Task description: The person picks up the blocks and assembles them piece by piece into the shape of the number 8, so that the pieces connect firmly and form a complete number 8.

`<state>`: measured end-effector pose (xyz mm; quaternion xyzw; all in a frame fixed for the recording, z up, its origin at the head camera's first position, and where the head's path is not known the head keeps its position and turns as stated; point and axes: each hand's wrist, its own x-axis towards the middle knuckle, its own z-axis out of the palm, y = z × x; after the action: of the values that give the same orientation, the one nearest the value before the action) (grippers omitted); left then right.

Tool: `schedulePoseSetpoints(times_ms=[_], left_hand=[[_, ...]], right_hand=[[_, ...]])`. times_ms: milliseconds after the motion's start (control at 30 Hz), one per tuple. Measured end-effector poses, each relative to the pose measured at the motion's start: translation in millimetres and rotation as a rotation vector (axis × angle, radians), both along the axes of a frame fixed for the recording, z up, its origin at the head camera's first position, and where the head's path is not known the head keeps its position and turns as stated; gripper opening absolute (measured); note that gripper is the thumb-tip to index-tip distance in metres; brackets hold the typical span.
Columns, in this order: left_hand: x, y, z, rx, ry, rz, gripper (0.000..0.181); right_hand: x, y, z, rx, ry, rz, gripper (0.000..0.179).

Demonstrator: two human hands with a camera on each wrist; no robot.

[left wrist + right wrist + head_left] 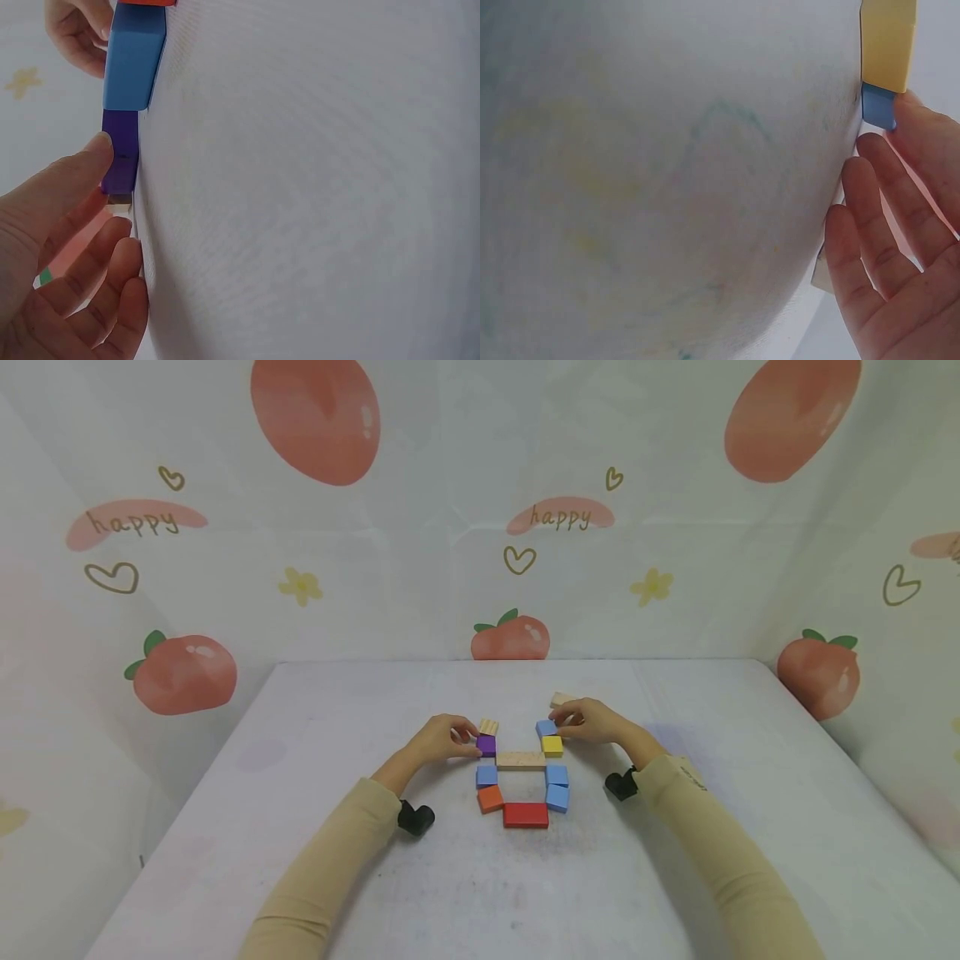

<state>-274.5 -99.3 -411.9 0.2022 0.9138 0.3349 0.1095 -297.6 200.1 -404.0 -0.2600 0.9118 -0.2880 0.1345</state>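
Observation:
At the left side of a layout of blocks, my left hand (442,739) has thumb and index finger at a purple block (486,746), pinching it. The left wrist view shows the thumb tip against that purple block (122,150). Just beyond it lies a striped wooden block (489,727). Across the layout, my right hand (592,722) pinches a light blue block (546,727) between thumb and index finger. A yellow block (552,746) adjoins this blue one on the near side. In the right wrist view the other fingers extend past the blue block (878,106).
A long wooden block (521,761) spans the middle. Nearer are blue blocks (487,776) on both sides, an orange block (491,799) and a red block (526,815). Another wooden block (562,700) lies behind the right hand. A printed curtain (420,568) hangs behind the table (337,893).

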Motion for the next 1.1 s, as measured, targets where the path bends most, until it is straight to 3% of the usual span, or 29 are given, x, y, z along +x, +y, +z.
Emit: schedulePoseSetpoints(times_ms=[1100], left_hand=[[-0.1,1.3,0.8,-0.008,-0.028,0.024,0.03]], right_hand=[[-0.3,0.5,-0.8,-0.008,-0.003,-0.005,0.031]])
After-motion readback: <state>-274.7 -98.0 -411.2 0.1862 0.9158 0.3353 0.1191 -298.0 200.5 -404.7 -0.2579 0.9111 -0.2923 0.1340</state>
